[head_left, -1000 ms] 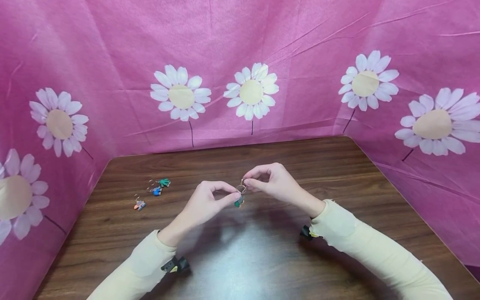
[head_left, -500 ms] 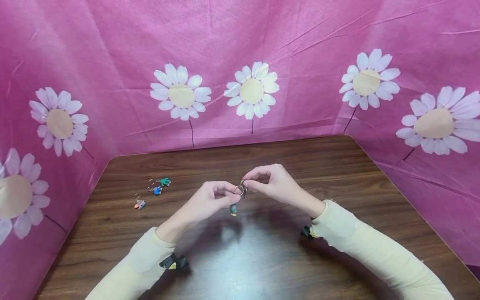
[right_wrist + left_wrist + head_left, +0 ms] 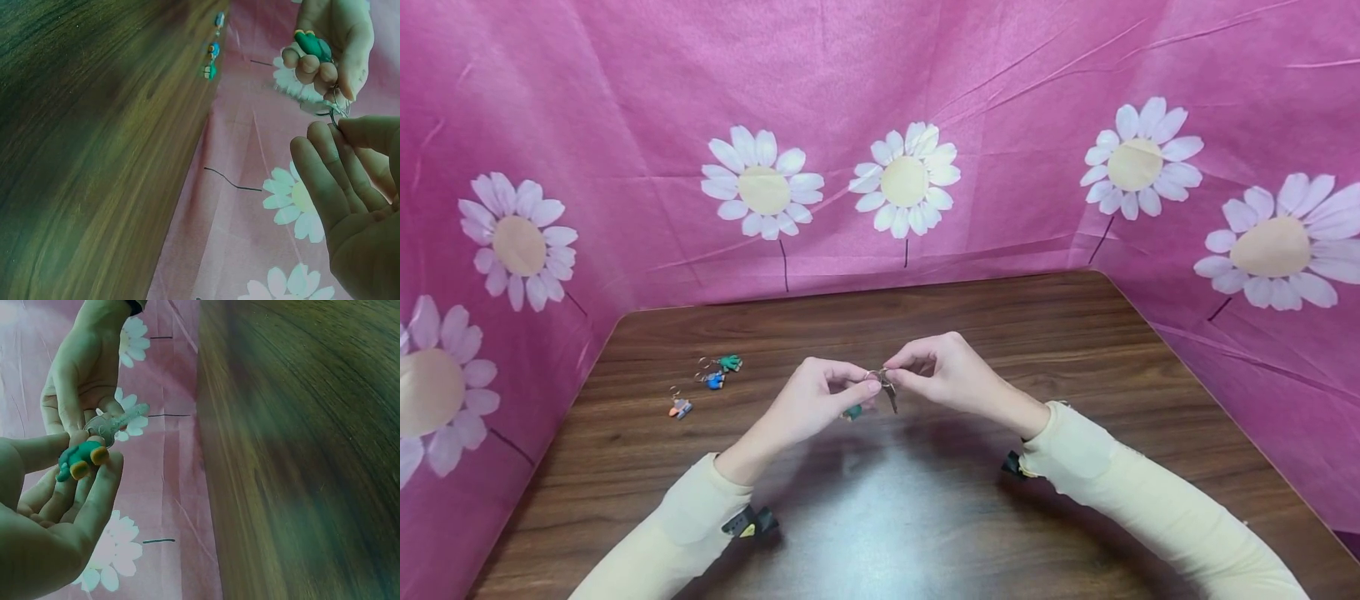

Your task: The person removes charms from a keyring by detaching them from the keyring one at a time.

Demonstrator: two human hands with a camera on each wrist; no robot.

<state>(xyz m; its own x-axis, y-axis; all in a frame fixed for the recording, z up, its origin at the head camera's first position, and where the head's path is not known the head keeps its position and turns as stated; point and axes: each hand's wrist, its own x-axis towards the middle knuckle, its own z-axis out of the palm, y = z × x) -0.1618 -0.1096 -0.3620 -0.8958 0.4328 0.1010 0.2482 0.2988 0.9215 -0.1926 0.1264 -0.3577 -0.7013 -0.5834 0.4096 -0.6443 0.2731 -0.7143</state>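
My left hand (image 3: 808, 402) pinches the metal ring of a keychain between thumb and forefinger. The keychain's small green figure (image 3: 83, 458), with yellow-orange feet, lies against the fingers of that hand. Opposite it, my right hand (image 3: 953, 372) pinches a thin metal ring (image 3: 334, 115) between thumb and fingertips. A silver key (image 3: 891, 398) hangs between the two hands from the rings. Both hands are held above the table, fingertips almost meeting. How the rings pass through each other is too small to tell.
On the brown wooden table (image 3: 1037, 333), at the left, lie three more keychains: a green one (image 3: 730, 363), a blue one (image 3: 715, 381) and a grey-orange one (image 3: 681, 408). A pink cloth (image 3: 1000, 83) with daisies surrounds the table's back and sides.
The green figure has swung left, from hanging under the rings to below the left hand's fingers. The key now hangs plainly between the hands. The right hand has tilted slightly downward.
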